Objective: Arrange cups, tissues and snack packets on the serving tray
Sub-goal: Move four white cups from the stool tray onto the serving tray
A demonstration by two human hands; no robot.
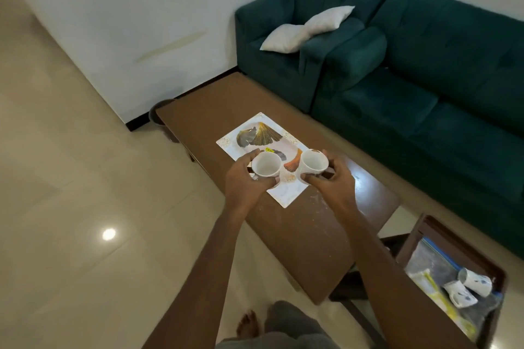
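— Under my fingers, is the serving tray full?

— No, bare. My left hand curls around one cup, my right hand around another cup, both above its near end. Two more cups and packets wait far right.

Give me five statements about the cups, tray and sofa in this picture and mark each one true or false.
1. Each hand holds a white cup: left hand the left cup, right hand the right cup. True.
2. The serving tray lies on the sofa. False: it lies on the brown table.
3. Two more cups lie tipped over in the wooden box at lower right. True.
4. Two white cushions rest on the armchair. True.
5. The held cups are full of tea. False: both look empty.
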